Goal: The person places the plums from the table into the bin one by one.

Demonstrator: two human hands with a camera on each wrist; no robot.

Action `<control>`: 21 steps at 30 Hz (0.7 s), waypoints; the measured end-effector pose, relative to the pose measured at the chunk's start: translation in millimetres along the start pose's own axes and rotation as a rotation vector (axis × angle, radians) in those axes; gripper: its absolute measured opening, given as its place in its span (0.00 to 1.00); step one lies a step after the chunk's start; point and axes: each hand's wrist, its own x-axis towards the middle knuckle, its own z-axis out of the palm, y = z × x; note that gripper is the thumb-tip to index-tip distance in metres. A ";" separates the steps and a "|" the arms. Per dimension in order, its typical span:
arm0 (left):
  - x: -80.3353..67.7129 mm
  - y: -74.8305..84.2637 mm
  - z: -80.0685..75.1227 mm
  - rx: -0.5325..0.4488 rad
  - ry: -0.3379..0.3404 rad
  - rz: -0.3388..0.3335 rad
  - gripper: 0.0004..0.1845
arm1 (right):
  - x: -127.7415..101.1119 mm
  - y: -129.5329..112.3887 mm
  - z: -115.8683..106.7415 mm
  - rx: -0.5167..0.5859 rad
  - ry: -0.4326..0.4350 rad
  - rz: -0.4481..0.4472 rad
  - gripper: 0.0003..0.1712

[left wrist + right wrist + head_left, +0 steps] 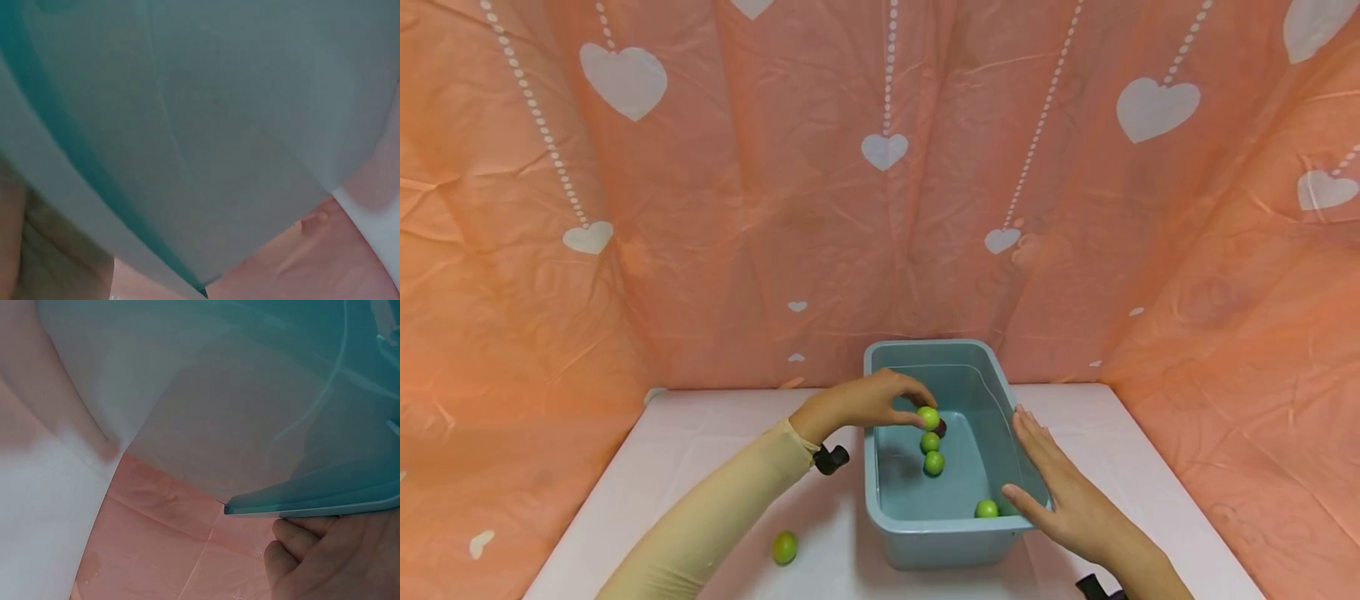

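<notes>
A blue-grey plastic tub (880,467) stands on the white table. My left hand (916,408) reaches over its left rim and pinches a green ball (928,417) above the tub's inside. Two more green balls (933,462) lie just below it on the tub floor, and a third (987,508) sits near the front right corner. My right hand (1037,475) lies flat with straight fingers against the tub's right rim. In the left wrist view only the tub wall (206,125) fills the frame. In the right wrist view the tub's rim (312,503) sits just above my fingers (312,556).
Another green ball (785,547) lies on the white table (700,433) left of the tub, beside my left forearm. An orange cloth with white hearts (880,208) closes off the back and both sides.
</notes>
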 end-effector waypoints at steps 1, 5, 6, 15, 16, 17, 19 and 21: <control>1.7 0.1 0.8 0.009 -0.007 -0.005 0.17 | 0.0 0.0 0.1 0.000 0.000 -0.001 0.54; 8.9 -0.2 3.3 0.045 -0.031 0.008 0.18 | 0.4 -0.4 -0.1 0.003 -0.002 0.001 0.53; 10.5 -0.3 4.1 0.055 -0.036 0.013 0.18 | 0.5 -0.7 -0.2 0.002 -0.001 0.001 0.53; 23.7 -3.3 13.1 0.080 -0.079 -0.005 0.18 | 1.3 0.2 0.6 -0.008 0.014 -0.027 0.53; 25.1 -3.4 14.0 0.081 -0.084 -0.007 0.18 | 1.2 0.6 0.7 -0.010 0.013 -0.026 0.53; 26.6 -3.3 14.7 0.078 -0.088 -0.007 0.18 | 1.1 1.0 0.9 -0.010 0.011 -0.025 0.53; 29.9 -2.4 15.3 0.083 -0.091 -0.004 0.18 | 1.1 1.6 1.1 -0.013 0.014 -0.032 0.53; 33.2 -1.5 15.4 0.090 -0.095 -0.003 0.18 | 1.3 1.6 1.2 -0.015 0.021 -0.043 0.53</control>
